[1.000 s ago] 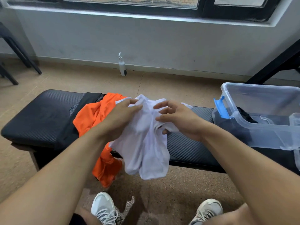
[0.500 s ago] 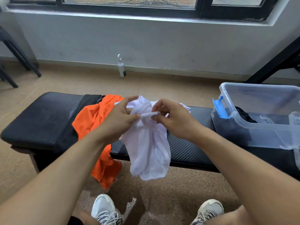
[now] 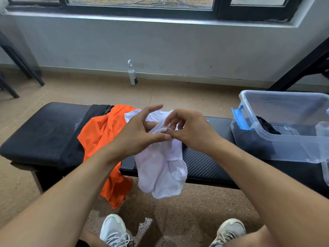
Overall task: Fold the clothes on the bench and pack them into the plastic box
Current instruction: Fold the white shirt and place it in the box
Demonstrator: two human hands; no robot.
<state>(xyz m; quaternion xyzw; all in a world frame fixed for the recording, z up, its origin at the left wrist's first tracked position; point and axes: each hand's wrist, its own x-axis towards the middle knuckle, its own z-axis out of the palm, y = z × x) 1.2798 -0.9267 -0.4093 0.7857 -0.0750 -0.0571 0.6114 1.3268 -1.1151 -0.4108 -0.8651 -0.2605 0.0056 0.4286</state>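
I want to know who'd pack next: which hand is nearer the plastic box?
Right. The right hand pinches the white garment mid-bench, on the plastic box side; the left hand holds it farther from the box, beside the orange garment.

One head-worn view — looking forward and down, close over the bench [image 3: 35,132].

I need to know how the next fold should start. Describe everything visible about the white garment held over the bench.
The thin white fabric garment is bunched and unfolded, slightly see-through, with a rolled hem or band at its top. The left hand and right hand pinch that top edge, thumbs meeting. Its body hangs down across the front edge of the black padded bench, the lower end dangling above the floor. Its left side lies against the orange garment.
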